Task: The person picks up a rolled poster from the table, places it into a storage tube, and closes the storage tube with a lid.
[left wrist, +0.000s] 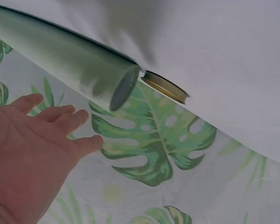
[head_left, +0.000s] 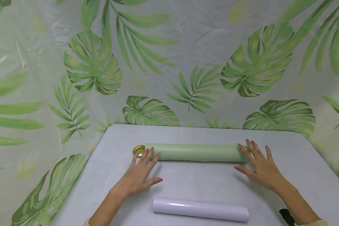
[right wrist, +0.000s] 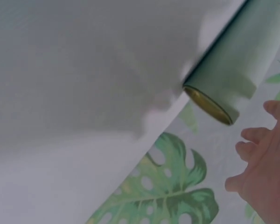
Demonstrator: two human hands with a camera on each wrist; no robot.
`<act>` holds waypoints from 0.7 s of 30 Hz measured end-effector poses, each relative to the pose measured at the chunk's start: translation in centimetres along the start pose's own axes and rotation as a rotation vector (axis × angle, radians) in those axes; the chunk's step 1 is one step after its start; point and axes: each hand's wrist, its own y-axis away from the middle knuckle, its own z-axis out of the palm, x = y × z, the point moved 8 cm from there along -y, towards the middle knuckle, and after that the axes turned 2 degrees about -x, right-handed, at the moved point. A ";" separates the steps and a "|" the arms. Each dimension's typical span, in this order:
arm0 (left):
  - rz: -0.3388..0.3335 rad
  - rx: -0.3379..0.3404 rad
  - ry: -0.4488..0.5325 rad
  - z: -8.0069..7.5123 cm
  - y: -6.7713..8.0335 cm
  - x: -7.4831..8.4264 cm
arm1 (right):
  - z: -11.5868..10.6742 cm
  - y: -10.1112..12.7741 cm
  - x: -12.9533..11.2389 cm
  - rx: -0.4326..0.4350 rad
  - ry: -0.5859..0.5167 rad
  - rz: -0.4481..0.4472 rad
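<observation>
Lying crosswise on the grey table, the green roll is steadied at each end by the left hand and right hand, fingers spread flat, preventing rolling toward the lavender roll.

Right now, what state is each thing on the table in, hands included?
green roll: rolled up, lying on its side.
lilac roll: rolled up, lying untouched.
gold lid: lying flat beside green roll's left end.
left hand: fingers straight, touching green roll.
right hand: fingers straight, at its right end.
</observation>
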 end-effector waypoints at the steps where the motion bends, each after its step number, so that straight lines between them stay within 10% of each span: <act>1: 0.008 -0.007 0.002 0.1 0.0 0.3 | 0.1 -0.2 -0.1 -0.002 0.001 -0.001; 21: 0.168 -0.080 -0.023 1.7 -0.7 5.9 | 0.9 -2.6 -1.6 0.012 -0.010 -0.032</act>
